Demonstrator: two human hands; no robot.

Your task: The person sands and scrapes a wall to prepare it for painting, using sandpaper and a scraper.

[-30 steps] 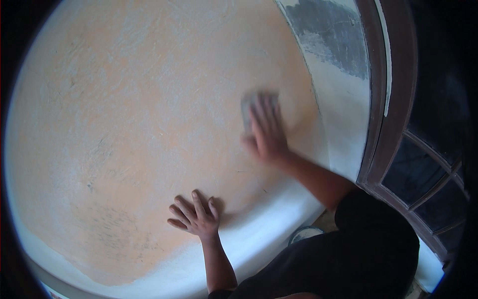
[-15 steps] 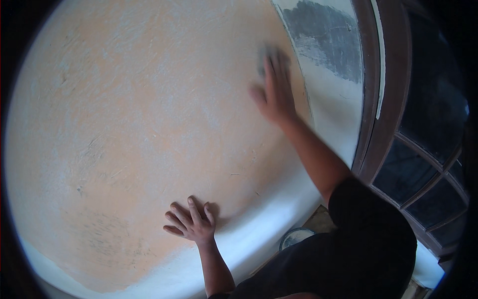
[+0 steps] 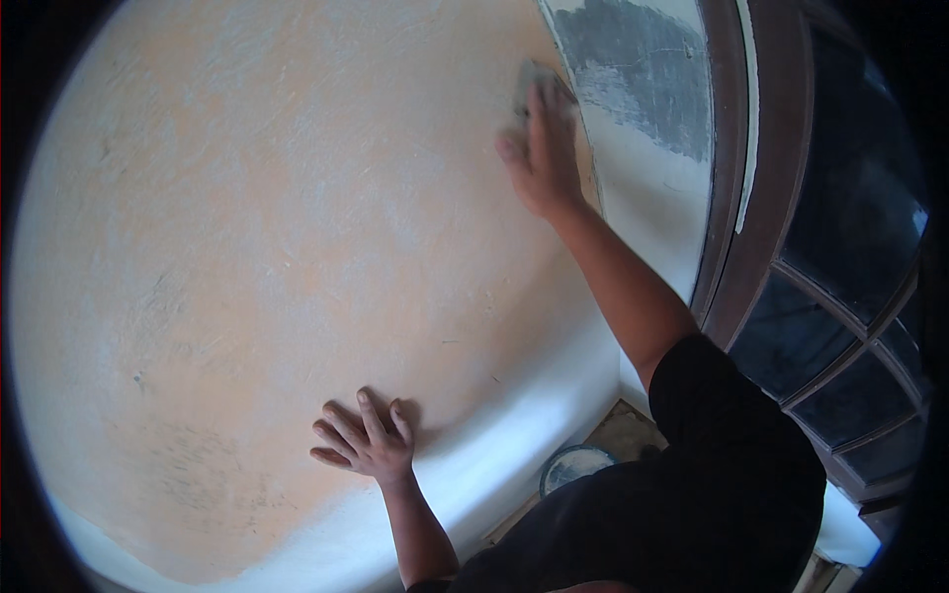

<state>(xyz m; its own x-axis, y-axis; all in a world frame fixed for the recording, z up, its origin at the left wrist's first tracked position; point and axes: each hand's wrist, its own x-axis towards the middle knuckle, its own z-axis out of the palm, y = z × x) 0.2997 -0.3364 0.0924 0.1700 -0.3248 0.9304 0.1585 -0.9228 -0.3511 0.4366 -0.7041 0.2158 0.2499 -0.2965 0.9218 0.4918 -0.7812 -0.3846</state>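
Observation:
A pale orange plastered wall (image 3: 277, 247) fills most of the view. My right hand (image 3: 542, 148) presses a small grey sanding pad (image 3: 526, 77) flat against the wall high up, close to the corner. Only the pad's upper edge shows past my fingers. My left hand (image 3: 361, 440) rests low on the wall with its fingers spread, holding nothing.
A white band (image 3: 534, 425) runs along the wall's base. To the right is a white side wall with a grey patch (image 3: 643, 69), then a dark brown door frame (image 3: 751, 198) with glass panes. A round white container (image 3: 573, 465) stands on the floor below.
My right hand has slid the pad upward and to the right along the wall, toward the corner. The left hand has stayed in place.

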